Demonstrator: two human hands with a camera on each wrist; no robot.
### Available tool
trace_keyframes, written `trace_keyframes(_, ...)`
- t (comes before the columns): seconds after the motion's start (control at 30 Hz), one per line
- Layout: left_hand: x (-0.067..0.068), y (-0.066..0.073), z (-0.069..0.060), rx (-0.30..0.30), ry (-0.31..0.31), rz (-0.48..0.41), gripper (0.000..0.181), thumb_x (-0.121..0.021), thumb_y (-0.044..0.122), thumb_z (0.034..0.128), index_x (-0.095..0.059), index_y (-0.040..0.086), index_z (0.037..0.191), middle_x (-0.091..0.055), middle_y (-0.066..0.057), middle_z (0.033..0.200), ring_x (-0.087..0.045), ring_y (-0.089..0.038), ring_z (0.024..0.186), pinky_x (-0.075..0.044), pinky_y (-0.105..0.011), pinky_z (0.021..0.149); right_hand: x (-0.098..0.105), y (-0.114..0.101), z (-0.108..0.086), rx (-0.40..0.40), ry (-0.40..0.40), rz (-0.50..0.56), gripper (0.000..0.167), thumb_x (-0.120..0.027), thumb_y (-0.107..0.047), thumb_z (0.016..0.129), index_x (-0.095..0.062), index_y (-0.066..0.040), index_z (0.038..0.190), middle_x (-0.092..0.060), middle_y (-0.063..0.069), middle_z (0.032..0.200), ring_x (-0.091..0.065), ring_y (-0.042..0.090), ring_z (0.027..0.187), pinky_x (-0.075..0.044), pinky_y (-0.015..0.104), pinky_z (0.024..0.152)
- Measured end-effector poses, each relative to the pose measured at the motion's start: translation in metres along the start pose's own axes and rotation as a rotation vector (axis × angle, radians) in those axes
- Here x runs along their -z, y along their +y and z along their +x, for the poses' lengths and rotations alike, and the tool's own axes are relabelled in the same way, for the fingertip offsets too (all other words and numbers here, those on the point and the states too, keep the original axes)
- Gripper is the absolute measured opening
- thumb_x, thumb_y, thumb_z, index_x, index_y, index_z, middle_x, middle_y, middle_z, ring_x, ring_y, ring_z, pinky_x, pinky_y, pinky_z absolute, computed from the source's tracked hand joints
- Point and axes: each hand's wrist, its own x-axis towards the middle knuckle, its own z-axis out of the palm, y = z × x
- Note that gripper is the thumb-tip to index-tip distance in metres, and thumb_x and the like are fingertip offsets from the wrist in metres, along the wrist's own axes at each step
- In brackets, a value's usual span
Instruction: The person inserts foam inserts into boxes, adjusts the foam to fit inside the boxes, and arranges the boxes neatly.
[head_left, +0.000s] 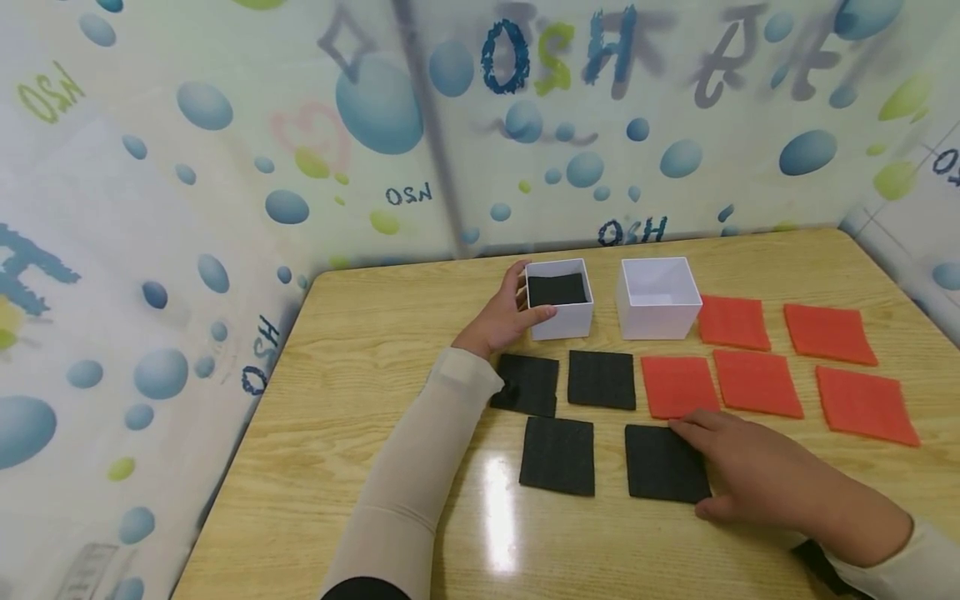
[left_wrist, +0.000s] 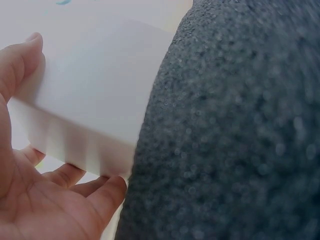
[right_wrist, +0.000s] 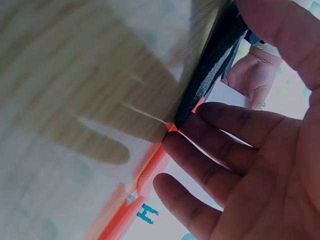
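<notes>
My left hand (head_left: 506, 315) grips a white box (head_left: 562, 321) at its left side, with the thumb across the front and the fingers behind. Inside that box lies a black square (head_left: 557, 290). In the left wrist view, the left hand's (left_wrist: 65, 195) thumb and fingers lie against the white wall (left_wrist: 100, 85). Over the right edge of another black square (head_left: 663, 462) on the table is my right hand (head_left: 757, 467), its thumb at the near corner and fingertips at the far edge. The right wrist view shows that square edge-on between thumb and fingers (right_wrist: 220, 155).
A second white box (head_left: 656, 321) stands right of the first. Several red squares (head_left: 678, 387) lie on the right of the wooden table (head_left: 337, 400). More black squares (head_left: 557, 457) lie in front of the boxes. Something black (head_left: 821, 562) shows beneath the right sleeve. A printed curtain hangs behind.
</notes>
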Motion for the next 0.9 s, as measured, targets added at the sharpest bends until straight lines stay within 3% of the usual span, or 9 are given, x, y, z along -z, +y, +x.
trace_keyframes(0.4, 0.000, -0.001, 0.000, 0.003, 0.007, 0.007, 0.094, -0.079, 0.030, 0.0975, -0.013, 0.038, 0.164, -0.020, -0.010, 0.174, -0.019, -0.036, 0.162, -0.022, -0.053, 0.129, 0.004, 0.003, -0.002, 0.029, 0.046, 0.072, 0.099, -0.098, -0.051, 0.068, -0.058, -0.004, 0.146, -0.059, 0.013, 0.139, -0.063, 0.025, 0.115, -0.059, 0.052, 0.095)
trace_keyframes(0.7, 0.000, 0.000, 0.000, 0.001, 0.007, 0.007, 0.093, -0.079, 0.029, 0.0971, -0.014, 0.039, 0.163, -0.022, -0.010, 0.173, -0.020, -0.037, 0.162, -0.022, -0.054, 0.129, 0.016, 0.001, -0.003, 0.028, 0.131, 0.101, 0.097, -0.098, -0.045, 0.070, -0.056, -0.005, 0.148, -0.058, 0.016, 0.141, -0.065, 0.026, 0.113, -0.062, 0.049, 0.088)
trace_keyframes(0.9, -0.001, -0.001, 0.001, -0.011, 0.000, -0.006, 0.091, -0.079, 0.028, 0.0975, -0.015, 0.038, 0.163, -0.024, -0.009, 0.172, -0.020, -0.037, 0.162, -0.022, -0.055, 0.129, 0.028, -0.001, 0.001, 0.074, 0.226, 0.157, 0.096, -0.095, -0.039, 0.076, -0.051, -0.003, 0.152, -0.055, 0.020, 0.146, -0.065, 0.032, 0.119, -0.061, 0.052, 0.089)
